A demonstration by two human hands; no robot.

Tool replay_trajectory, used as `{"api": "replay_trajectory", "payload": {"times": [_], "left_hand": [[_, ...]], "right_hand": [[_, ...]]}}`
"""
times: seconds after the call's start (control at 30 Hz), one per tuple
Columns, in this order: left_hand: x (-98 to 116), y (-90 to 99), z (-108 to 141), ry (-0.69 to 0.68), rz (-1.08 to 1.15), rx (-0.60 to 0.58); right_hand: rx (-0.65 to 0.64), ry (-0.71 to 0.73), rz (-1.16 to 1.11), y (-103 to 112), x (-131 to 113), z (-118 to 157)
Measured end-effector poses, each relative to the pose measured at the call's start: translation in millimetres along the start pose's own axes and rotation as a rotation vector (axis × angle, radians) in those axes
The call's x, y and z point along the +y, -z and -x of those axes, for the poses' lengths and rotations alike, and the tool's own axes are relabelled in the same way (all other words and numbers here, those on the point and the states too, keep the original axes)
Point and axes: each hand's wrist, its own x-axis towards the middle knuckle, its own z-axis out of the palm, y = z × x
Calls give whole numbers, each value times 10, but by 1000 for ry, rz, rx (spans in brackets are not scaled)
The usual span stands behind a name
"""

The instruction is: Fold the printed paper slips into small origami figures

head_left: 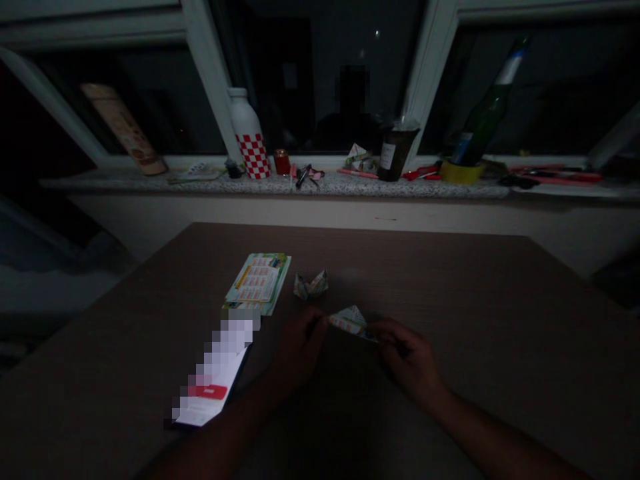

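Between my two hands is a small piece of folded printed paper (351, 321), with a pointed peak at its top. My left hand (303, 340) pinches its left corner, and my right hand (407, 353) pinches the right end. Just beyond my left hand stands a folded paper figure (311, 285) with two raised points, apart from both hands. A stack of printed paper sheets (257, 283) lies farther to the left. Nearer my left forearm is a lit phone (215, 383), its screen partly blurred out.
The brown table (475, 287) runs up to the wall under a stone windowsill (335, 189). On the sill stand a red-checked white bottle (250, 137), a patterned flask (123, 130), a dark cup (395, 153), and a green bottle (487, 113) with a yellow tape roll (461, 173) around its base.
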Motion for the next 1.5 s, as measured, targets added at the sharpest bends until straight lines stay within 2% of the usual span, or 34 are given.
{"api": "replay_trajectory", "payload": {"times": [0.27, 0.63, 0.83, 1.1, 1.3, 1.5], "left_hand": [[-12, -5, -4, -23, -3, 2], [30, 21, -1, -7, 4, -31], [43, 18, 0, -10, -11, -18], [20, 7, -5, -43, -38, -42], [35, 1, -4, -71, -27, -135], [58, 2, 7, -70, -25, -260]], "right_hand": [[-2, 10, -1, 1, 5, 10], [-1, -60, -35, -23, 49, 14], [-49, -103, -86, -23, 49, 18], [45, -134, -59, -51, 95, 30], [104, -228, -139, -77, 74, 0], [125, -233, -213, -89, 81, -6]]}}
